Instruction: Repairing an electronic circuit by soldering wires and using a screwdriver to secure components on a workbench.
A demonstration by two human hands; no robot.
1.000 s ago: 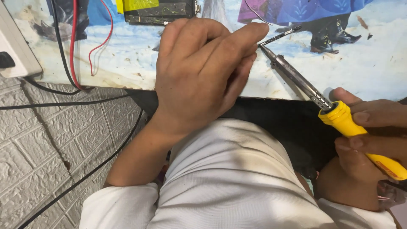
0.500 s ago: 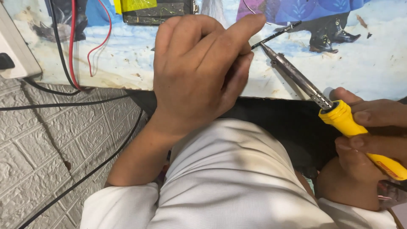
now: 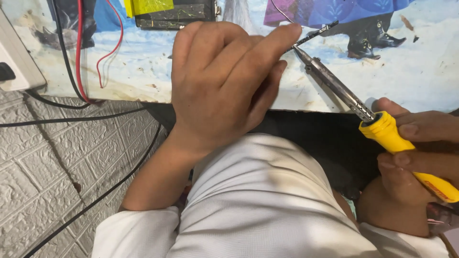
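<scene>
My right hand (image 3: 420,143) grips the yellow handle of a soldering iron (image 3: 382,129) at the right edge. Its grey metal shaft runs up and left, and the tip (image 3: 297,49) meets a thin dark wire (image 3: 315,32) over the printed mat. My left hand (image 3: 224,86) lies across the middle of the view with fingers curled. Its fingertips pinch the near end of that thin wire right next to the iron's tip. The pinch point itself is hidden behind my fingers.
A picture-printed mat (image 3: 420,71) covers the work surface. A dark flat module with a yellow label (image 3: 172,10) lies at the top. Red and black wires (image 3: 79,52) run down the left, beside a white power strip (image 3: 16,62). Grey brick-patterned flooring (image 3: 52,181) fills the lower left.
My left hand has shifted slightly up and right along the wire, and the iron's tip has followed it a little. The right hand's grip is unchanged.
</scene>
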